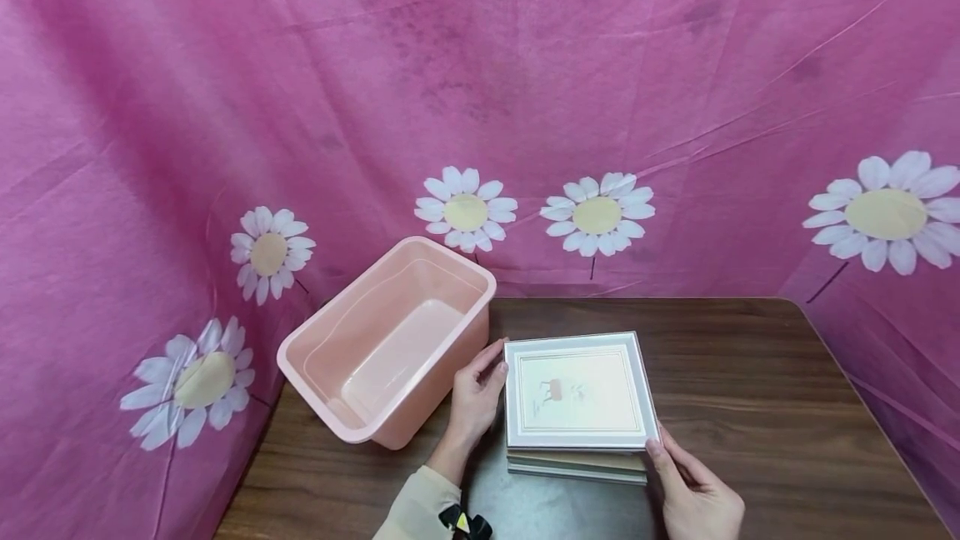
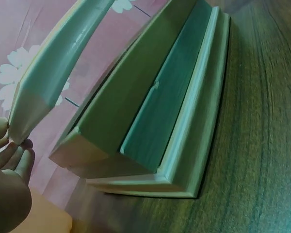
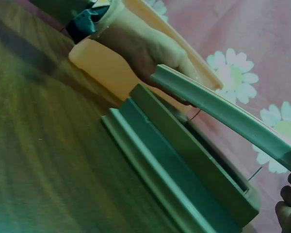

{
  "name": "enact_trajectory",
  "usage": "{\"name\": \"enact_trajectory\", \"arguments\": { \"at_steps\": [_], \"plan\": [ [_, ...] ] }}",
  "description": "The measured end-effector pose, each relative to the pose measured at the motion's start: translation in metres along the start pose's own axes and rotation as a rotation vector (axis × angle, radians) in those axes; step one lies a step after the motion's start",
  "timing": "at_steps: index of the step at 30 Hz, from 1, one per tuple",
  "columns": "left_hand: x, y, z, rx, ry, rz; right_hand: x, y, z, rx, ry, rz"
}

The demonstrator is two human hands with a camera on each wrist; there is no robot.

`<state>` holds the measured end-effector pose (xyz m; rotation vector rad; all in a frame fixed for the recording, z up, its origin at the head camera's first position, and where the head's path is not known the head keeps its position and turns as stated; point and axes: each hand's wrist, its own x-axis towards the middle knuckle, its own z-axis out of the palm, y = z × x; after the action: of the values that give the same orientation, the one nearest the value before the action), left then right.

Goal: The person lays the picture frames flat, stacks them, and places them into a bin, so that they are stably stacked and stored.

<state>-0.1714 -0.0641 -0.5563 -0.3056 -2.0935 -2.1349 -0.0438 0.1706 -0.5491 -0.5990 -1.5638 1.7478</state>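
Note:
Both hands hold a white picture frame [image 1: 577, 390] with a small reddish animal printed inside its border. My left hand [image 1: 477, 397] pinches its left edge, thumb on one side and fingers on the other. At the near right corner, my right hand [image 1: 699, 492] grips it with the thumb on top. Below it lies a stack of frames, with a brown frame [image 2: 131, 92] uppermost, a teal-looking frame [image 2: 167, 92] under that and a pale frame [image 2: 203, 116] at the bottom. Both wrist views show a gap between the held frame and the stack.
A pink plastic bin [image 1: 442, 394] stands to the left of the stack, close to the left hand; nothing shows inside it. The dark wooden table [image 1: 780, 407] reaches back to a pink curtain [image 1: 720, 107] printed with white daisies.

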Motion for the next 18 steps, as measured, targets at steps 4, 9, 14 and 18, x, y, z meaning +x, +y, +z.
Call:
{"name": "enact_trajectory", "arguments": {
  "at_steps": [4, 9, 14, 18],
  "plan": [
    [0.000, -0.003, -0.001, 0.039, -0.011, -0.028, -0.005, 0.009, 0.000, 0.060, 0.009, 0.016],
    [-0.001, -0.005, -0.002, 0.097, -0.014, -0.061, -0.010, 0.017, -0.003, 0.016, 0.019, 0.060],
    [-0.002, -0.006, -0.002, 0.161, -0.010, -0.082, -0.011, 0.022, -0.005, -0.011, 0.008, 0.085],
    [-0.003, -0.006, -0.002, 0.210, -0.012, -0.079, -0.012, 0.025, -0.006, -0.007, 0.012, 0.076]
  ]
}}
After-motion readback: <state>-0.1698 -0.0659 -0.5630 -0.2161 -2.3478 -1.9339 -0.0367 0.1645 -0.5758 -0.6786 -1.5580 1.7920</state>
